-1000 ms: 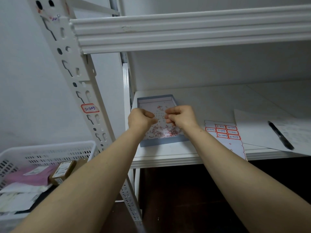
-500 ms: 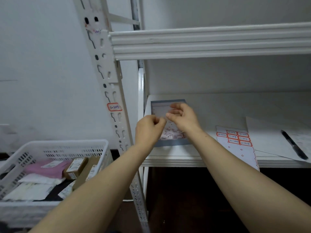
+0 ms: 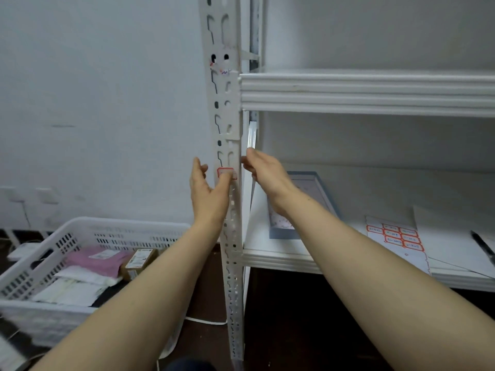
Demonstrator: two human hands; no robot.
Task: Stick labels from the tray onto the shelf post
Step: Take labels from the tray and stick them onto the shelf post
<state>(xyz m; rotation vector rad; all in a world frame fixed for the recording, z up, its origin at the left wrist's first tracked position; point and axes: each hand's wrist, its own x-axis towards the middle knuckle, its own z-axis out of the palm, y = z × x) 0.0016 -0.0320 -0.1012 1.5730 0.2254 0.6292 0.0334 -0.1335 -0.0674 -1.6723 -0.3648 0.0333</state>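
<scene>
The white perforated shelf post (image 3: pixel 227 121) runs up the middle of the head view. A red-bordered label (image 3: pixel 224 171) sits on its face at hand height. My left hand (image 3: pixel 206 194) is just left of the post, fingers spread, with the thumb lying on the label's lower right corner. My right hand (image 3: pixel 265 173) is at the post's right edge, fingers curled together against it; I cannot see anything in them. The blue-rimmed tray (image 3: pixel 284 234) lies on the lower shelf behind my right forearm, mostly hidden.
A sheet of red-bordered labels (image 3: pixel 393 236) and a black pen (image 3: pixel 482 249) lie on papers on the lower shelf (image 3: pixel 278 259). An upper shelf beam (image 3: pixel 361 92) crosses at the right. A white basket (image 3: pixel 88 231) with parcels stands at lower left.
Both hands have left the tray and moved left and up to the post. The view has swung left, so the post stands in the middle.
</scene>
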